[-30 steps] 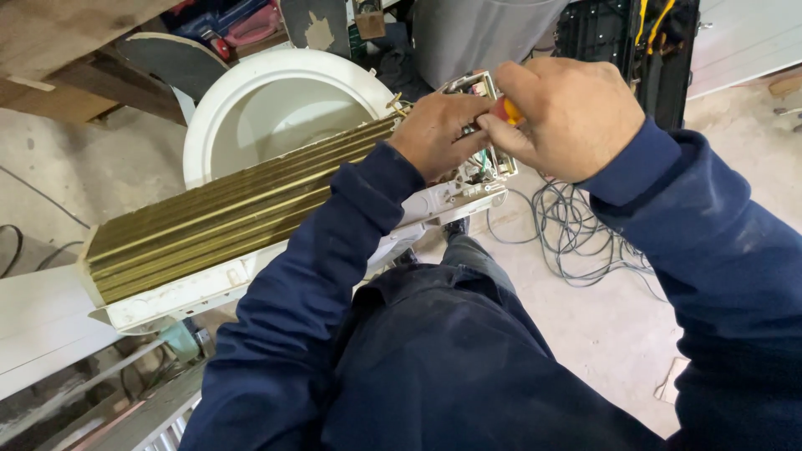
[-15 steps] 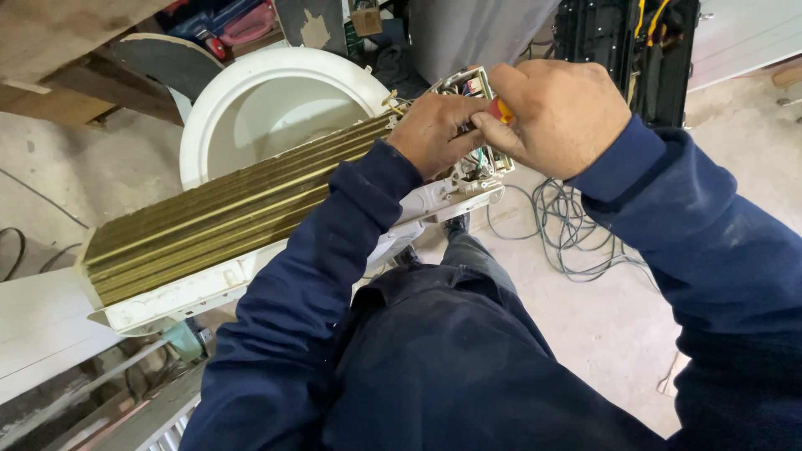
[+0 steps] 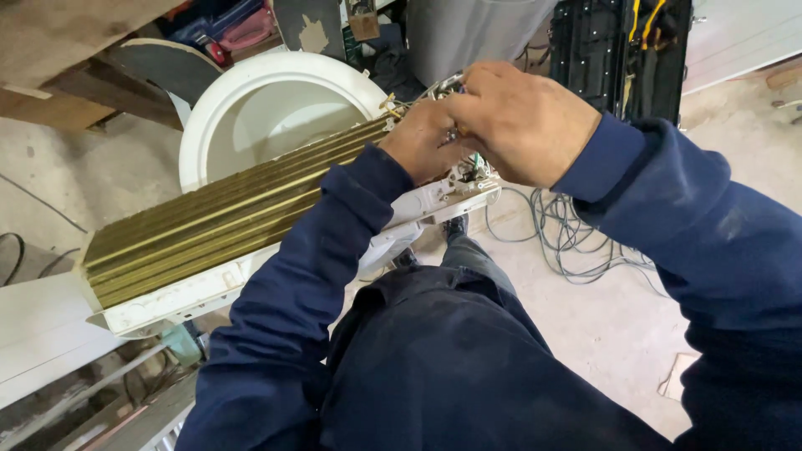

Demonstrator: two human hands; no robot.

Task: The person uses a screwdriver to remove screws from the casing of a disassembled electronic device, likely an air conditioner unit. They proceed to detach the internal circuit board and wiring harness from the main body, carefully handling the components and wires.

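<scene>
A long white unit with gold-coloured fins [image 3: 225,221] lies slanted across my lap. Both hands work at its far end, where small metal fittings and wires [image 3: 468,179] stick out. My left hand [image 3: 422,146] grips that end, fingers curled around the fittings. My right hand [image 3: 526,125] is closed and pressed against the left from the right, covering most of what it holds. Only a sliver of an orange tool handle [image 3: 458,132] shows between the hands. Dark blue sleeves cover both arms.
A round white tub [image 3: 251,92] stands behind the unit. A coil of grey cable [image 3: 576,242] lies on the concrete floor to the right. A black rack [image 3: 618,50] stands at the back, wooden boards [image 3: 58,42] at top left, white panels [image 3: 33,334] at bottom left.
My right hand has closed in over the left, hiding most of the orange handle that showed before. The unit has stayed in place.
</scene>
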